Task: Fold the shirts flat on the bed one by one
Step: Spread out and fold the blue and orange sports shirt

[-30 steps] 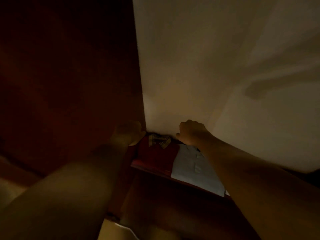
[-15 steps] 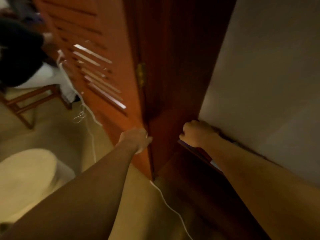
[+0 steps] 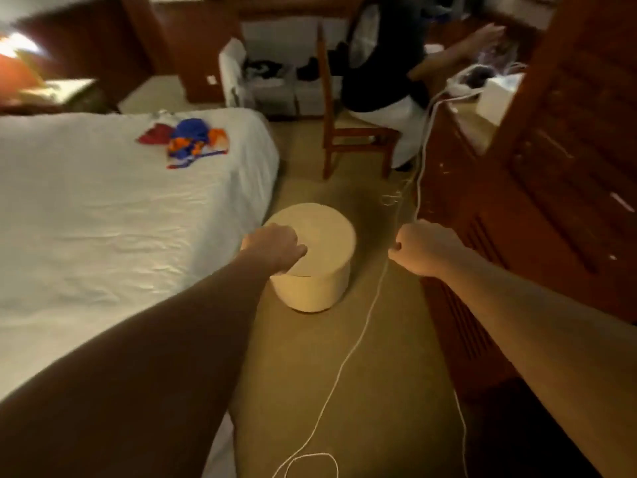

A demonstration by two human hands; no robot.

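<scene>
On the bed [image 3: 103, 219], which fills the left side of the view under a wrinkled white sheet, a crumpled heap of clothes [image 3: 189, 141] lies near the far end, close to the edge nearest the floor. It is unfolded, in blue, orange and white with a red piece at its left. Both bare arms reach forward over the tan floor [image 3: 379, 339], well apart from the heap. The left hand [image 3: 274, 248] shows its back with the fingers curled under and nothing seen in them; in the view it overlaps the top of a round cream stool [image 3: 320, 281] that stands on the floor just beside the corner of the bed, though whether it touches the stool cannot be told. The right hand [image 3: 418, 250] is balled into a fist and holds nothing, hanging in the air in front of a dark wooden louvred door [image 3: 568, 167] that takes up the right side. A thin white cable [image 3: 348, 360] trails across the floor between the stool and the door and ends in a loop at the bottom edge. Farther back, a second person [image 3: 379, 63] in a dark top and white lower garment sits on a wooden chair [image 3: 348, 139], one arm stretched to the right over a tabletop [image 3: 472, 129] bearing white things too blurred to name.
</scene>
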